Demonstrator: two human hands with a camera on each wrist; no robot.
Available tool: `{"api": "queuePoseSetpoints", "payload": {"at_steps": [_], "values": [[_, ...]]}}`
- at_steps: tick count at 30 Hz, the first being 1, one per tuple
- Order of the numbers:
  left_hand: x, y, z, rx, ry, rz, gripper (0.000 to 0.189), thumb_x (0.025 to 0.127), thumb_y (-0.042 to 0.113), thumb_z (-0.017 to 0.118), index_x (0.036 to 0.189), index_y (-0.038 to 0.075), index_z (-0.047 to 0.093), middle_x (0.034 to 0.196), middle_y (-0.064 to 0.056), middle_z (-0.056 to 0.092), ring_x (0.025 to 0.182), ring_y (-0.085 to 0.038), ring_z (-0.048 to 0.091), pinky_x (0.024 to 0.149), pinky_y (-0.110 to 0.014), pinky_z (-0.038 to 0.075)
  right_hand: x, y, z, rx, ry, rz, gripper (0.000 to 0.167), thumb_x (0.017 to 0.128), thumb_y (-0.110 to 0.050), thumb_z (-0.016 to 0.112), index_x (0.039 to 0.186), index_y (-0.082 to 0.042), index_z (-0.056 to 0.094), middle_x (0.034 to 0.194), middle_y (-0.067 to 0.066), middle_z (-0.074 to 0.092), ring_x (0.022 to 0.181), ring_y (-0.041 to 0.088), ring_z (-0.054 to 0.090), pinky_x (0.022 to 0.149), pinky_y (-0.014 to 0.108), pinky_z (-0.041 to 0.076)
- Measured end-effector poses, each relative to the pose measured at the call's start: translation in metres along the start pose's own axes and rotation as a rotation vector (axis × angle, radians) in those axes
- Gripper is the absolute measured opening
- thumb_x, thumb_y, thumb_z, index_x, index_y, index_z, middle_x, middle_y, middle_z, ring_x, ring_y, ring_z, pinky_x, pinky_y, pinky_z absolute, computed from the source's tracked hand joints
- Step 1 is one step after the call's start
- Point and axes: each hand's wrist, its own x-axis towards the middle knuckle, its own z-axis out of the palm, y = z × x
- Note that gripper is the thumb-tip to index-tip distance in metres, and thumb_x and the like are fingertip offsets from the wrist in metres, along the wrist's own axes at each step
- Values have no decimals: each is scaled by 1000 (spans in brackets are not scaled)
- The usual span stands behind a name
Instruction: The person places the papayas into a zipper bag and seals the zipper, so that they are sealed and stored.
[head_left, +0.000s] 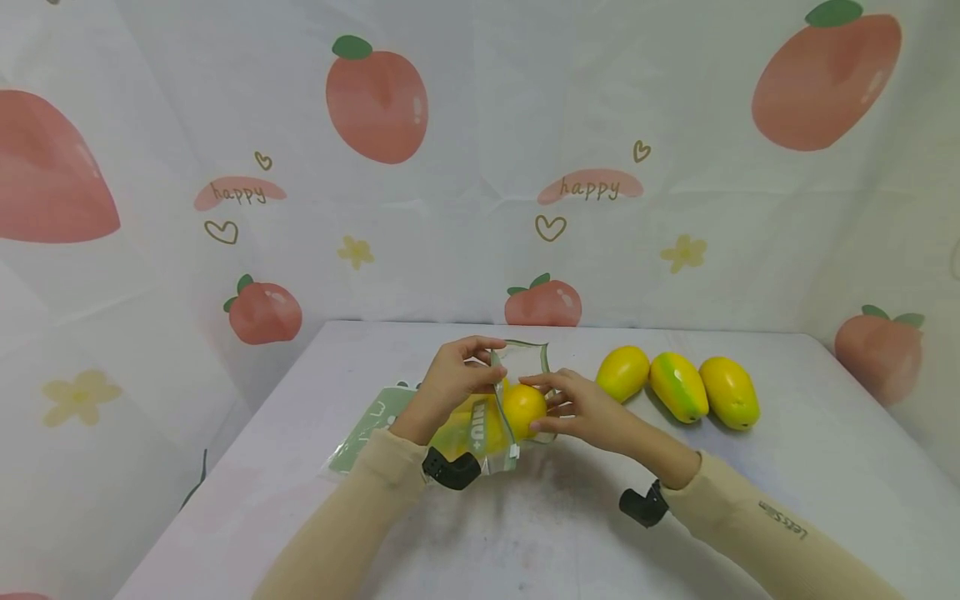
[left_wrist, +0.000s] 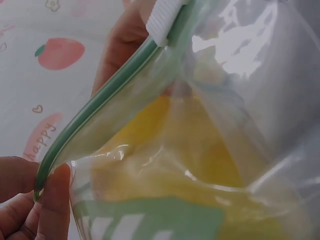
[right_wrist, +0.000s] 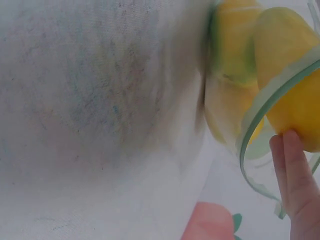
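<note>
A clear zip bag [head_left: 478,429] with green edging holds yellow mangoes [right_wrist: 232,40], seen blurred through its plastic. My left hand [head_left: 457,371] pinches the rim of its mouth between thumb and fingers; the left wrist view shows this pinch on the green zip strip [left_wrist: 95,105]. The white slider [left_wrist: 165,20] sits at one end of that strip. In the bag's open mouth is a mango [head_left: 523,410], partly inside. My right hand [head_left: 588,408] holds it, thumb below and fingers above. In the right wrist view, two fingertips [right_wrist: 291,137] press against its end.
Three yellow-green mangoes, a left one [head_left: 623,374], a middle one [head_left: 678,387] and a right one [head_left: 730,393], lie in a row on the white-covered table [head_left: 600,533]. A flat green printed sheet or bag [head_left: 367,429] lies left of the zip bag. Behind hangs a fruit-print cloth [head_left: 480,125].
</note>
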Motion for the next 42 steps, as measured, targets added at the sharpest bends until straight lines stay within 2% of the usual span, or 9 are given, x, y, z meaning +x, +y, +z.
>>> {"api": "queuePoseSetpoints", "payload": {"at_steps": [6, 13, 17, 22, 28, 36, 42], "values": [[1, 0, 0, 2, -3, 3, 36, 84, 1, 69, 120, 7, 66, 90, -4, 53, 71, -14, 62, 75, -34, 60, 1, -1, 0, -16, 5, -19, 51, 85, -23, 72, 131, -8, 57, 128, 12, 57, 106, 27, 65, 87, 30, 56], [0, 0, 0, 9, -4, -1, 37, 84, 2, 70, 120, 8, 66, 90, -4, 53, 71, -14, 62, 76, -34, 60, 2, -1, 0, 5, 22, -2, 48, 83, -16, 75, 128, -5, 61, 113, 12, 58, 100, 25, 66, 84, 28, 57], [0, 0, 0, 14, -1, -3, 37, 84, 3, 70, 120, 8, 66, 90, -4, 53, 72, -14, 62, 76, -34, 60, 2, 1, 0, 4, 27, -17, 44, 83, -11, 74, 124, -2, 62, 108, 13, 58, 98, 26, 66, 84, 30, 58], [1, 0, 0, 19, 4, -6, 37, 84, 3, 71, 120, 8, 66, 90, -4, 53, 72, -13, 63, 76, -34, 60, 1, 2, -1, -12, 36, -23, 40, 84, -12, 74, 121, -3, 64, 109, 11, 58, 99, 25, 64, 88, 34, 56], [0, 1, 0, 14, -1, -6, 36, 84, 3, 70, 120, 8, 66, 90, -4, 53, 72, -14, 63, 76, -34, 60, 1, 1, -2, -36, 35, -29, 40, 83, -15, 75, 121, -6, 64, 113, 9, 59, 104, 25, 62, 92, 36, 55], [-1, 1, -2, 21, -7, 21, 37, 86, 3, 69, 122, 5, 64, 91, -6, 54, 72, -13, 63, 76, -34, 60, 3, 0, -3, -25, 24, -49, 39, 84, -13, 74, 120, -2, 63, 114, 13, 59, 105, 29, 62, 92, 39, 54], [0, 0, -2, 9, -6, 14, 36, 85, 3, 69, 121, 7, 65, 90, -5, 54, 72, -13, 64, 75, -34, 60, 3, -1, -4, -27, 25, -44, 41, 84, -14, 74, 121, 0, 63, 113, 14, 59, 105, 30, 62, 92, 40, 54]]}}
